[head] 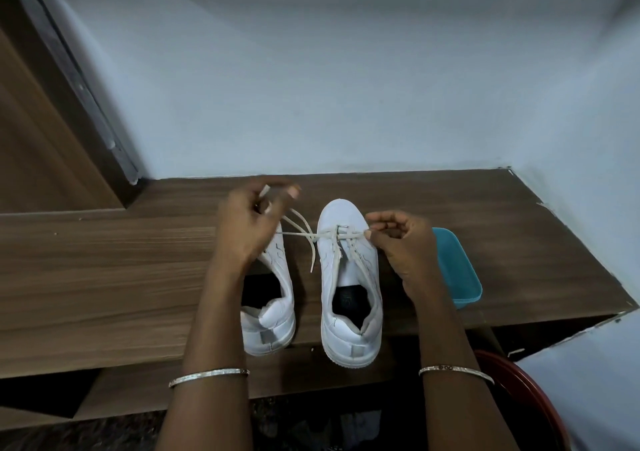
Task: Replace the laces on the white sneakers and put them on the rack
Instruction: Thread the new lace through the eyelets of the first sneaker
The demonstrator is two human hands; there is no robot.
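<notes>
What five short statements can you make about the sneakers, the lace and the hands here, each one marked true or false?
1. The left sneaker and the right sneaker both stand on the wooden surface. True.
2. The left hand holds nothing. False: it grips the lace.
3. The right hand pinches the lace at the right sneaker's eyelets. True.
4. The teal container stands to the left of both sneakers. False: it stands to their right, beside the right hand.
5. The sneakers' toes point toward the person. False: the heels face the person.
</notes>
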